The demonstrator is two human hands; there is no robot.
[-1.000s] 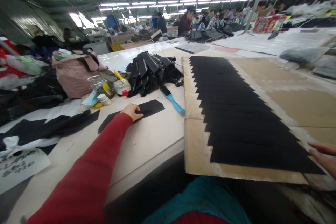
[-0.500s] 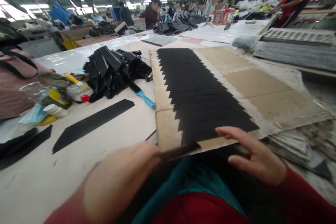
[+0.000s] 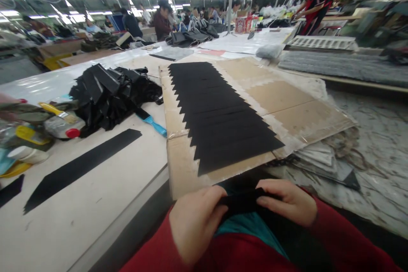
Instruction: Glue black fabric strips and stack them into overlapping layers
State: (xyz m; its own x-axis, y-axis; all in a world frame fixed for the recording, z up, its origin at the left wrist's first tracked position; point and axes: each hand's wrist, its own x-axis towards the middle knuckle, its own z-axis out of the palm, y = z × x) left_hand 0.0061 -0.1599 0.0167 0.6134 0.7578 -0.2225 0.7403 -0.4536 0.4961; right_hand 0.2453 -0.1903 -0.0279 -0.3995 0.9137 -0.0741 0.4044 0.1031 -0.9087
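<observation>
Between my two hands a black fabric strip (image 3: 242,202) is stretched, close to my body and just past the near edge of the cardboard. My left hand (image 3: 199,221) pinches one end, and my right hand (image 3: 287,202) grips the other between thumb and fingers. In front of them lies a cardboard sheet (image 3: 181,165), partly coated with whitish residue. Overlapping black strips (image 3: 219,110) cover its middle in a long row with sawtooth edges. A single black strip (image 3: 83,168) rests flat on the pale table (image 3: 127,187) to the left.
A heap of black strips (image 3: 108,93) sits left of the cardboard, beside a blue-handled brush (image 3: 151,122). Further left are a yellow brush (image 3: 57,112) and a bottle with a red cap (image 3: 72,133). Grey padded sheets (image 3: 338,68) lie at right; several people work behind.
Both hands have drawn together near my body. My right hand has closed on the free end of the black strip that my left hand was holding. The view has turned slightly right.
</observation>
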